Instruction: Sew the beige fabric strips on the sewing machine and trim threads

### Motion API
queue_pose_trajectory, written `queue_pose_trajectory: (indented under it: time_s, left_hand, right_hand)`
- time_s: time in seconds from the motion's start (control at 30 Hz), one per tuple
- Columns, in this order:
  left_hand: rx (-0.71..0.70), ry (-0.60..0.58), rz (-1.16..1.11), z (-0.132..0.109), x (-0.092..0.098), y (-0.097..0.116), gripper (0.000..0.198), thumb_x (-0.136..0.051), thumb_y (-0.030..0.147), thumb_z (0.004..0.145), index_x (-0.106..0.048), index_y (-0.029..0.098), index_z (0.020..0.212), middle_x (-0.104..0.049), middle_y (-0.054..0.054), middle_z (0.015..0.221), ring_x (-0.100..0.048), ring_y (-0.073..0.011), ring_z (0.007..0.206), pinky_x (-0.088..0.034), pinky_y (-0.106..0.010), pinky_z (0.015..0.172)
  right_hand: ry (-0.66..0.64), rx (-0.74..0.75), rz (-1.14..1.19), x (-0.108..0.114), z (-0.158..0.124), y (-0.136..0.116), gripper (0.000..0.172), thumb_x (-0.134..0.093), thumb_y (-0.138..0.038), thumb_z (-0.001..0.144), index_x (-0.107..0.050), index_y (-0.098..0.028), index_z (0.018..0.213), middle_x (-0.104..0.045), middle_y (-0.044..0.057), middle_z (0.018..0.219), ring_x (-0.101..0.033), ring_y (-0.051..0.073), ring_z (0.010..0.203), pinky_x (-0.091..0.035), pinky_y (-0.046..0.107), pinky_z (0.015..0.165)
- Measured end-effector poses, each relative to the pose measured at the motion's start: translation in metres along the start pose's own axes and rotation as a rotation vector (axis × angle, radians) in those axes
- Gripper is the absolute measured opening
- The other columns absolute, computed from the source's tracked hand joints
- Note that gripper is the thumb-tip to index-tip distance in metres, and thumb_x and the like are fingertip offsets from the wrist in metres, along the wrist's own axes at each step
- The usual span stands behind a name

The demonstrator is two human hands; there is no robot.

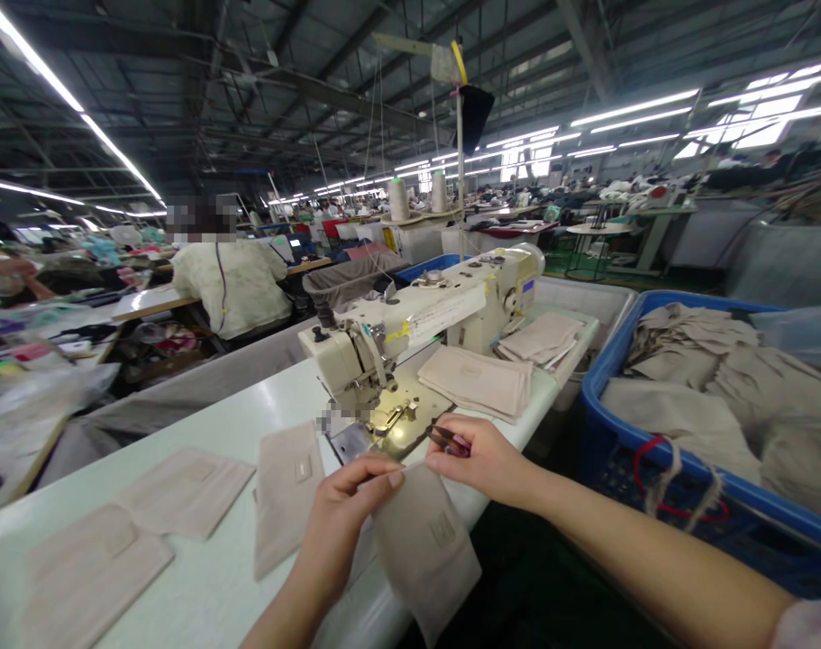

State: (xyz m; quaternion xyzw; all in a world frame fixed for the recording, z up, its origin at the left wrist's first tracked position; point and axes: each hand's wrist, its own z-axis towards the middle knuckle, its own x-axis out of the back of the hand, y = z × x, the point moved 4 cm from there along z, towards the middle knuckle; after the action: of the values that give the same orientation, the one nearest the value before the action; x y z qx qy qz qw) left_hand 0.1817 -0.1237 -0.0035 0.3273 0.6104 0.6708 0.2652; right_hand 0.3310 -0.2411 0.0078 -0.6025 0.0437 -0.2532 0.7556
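A beige fabric piece (424,541) with a small stitched label patch hangs at the table's front edge. My left hand (342,514) pinches its upper left corner between thumb and fingers. At the upper right corner, my right hand (481,455) grips the same piece and also holds dark thread snips (449,439). The sewing machine (416,315) stands just beyond both hands, its needle area partly blurred. Left of my left hand lies another labelled beige piece (288,491) on the pale table (248,433).
More beige pieces (180,487) lie on the left of the table. Stacked pieces (478,379) rest by the machine's base. A blue basket (596,388) full of beige fabric is on the right. Ahead on the left sits a person (231,279) in a pale top.
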Motion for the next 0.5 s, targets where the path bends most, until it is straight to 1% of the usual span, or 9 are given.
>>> queue_pose_trajectory:
  time_s: [0.13,0.27,0.37,0.5]
  left_hand:
    - [0.026,0.003,-0.006,0.0002,0.0003,-0.0026,0.015,-0.077,0.035,0.072,-0.076,0.02,0.071,-0.07,-0.004,0.083,-0.059,-0.0213,0.085,-0.043,-0.026,0.075]
    - [0.039,0.005,0.03,-0.0001,0.0006,-0.0009,0.018,-0.076,0.039,0.073,-0.076,0.021,0.075,-0.07,-0.002,0.083,-0.059,-0.0199,0.083,-0.044,-0.025,0.071]
    - [0.006,-0.011,0.067,-0.0001,0.0005,0.0024,0.02,-0.074,0.041,0.075,-0.075,0.021,0.077,-0.07,-0.002,0.084,-0.06,-0.0196,0.083,-0.045,-0.024,0.071]
    - [-0.055,-0.022,0.138,0.0004,0.0008,0.0043,0.018,-0.075,0.039,0.074,-0.076,0.021,0.079,-0.072,-0.003,0.084,-0.063,-0.0206,0.085,-0.047,-0.026,0.076]
  right_hand:
    - [-0.003,0.008,-0.002,-0.0029,0.0003,0.0022,0.009,-0.063,-0.017,0.078,-0.058,-0.016,0.07,-0.049,-0.004,0.072,-0.045,0.01,0.062,-0.033,0.024,0.056]
    - [0.008,0.036,-0.019,-0.0026,0.0,-0.0009,0.009,-0.062,-0.016,0.077,-0.056,-0.017,0.069,-0.049,-0.003,0.072,-0.045,0.011,0.063,-0.034,0.024,0.057]
    - [0.022,0.059,-0.033,-0.0015,0.0001,-0.0045,0.009,-0.061,-0.015,0.076,-0.055,-0.017,0.069,-0.049,-0.002,0.074,-0.045,0.011,0.065,-0.034,0.025,0.059]
    - [0.037,0.117,-0.047,-0.0021,-0.0007,-0.0067,0.009,-0.061,-0.014,0.077,-0.055,-0.018,0.07,-0.05,-0.002,0.075,-0.046,0.011,0.065,-0.035,0.024,0.058]
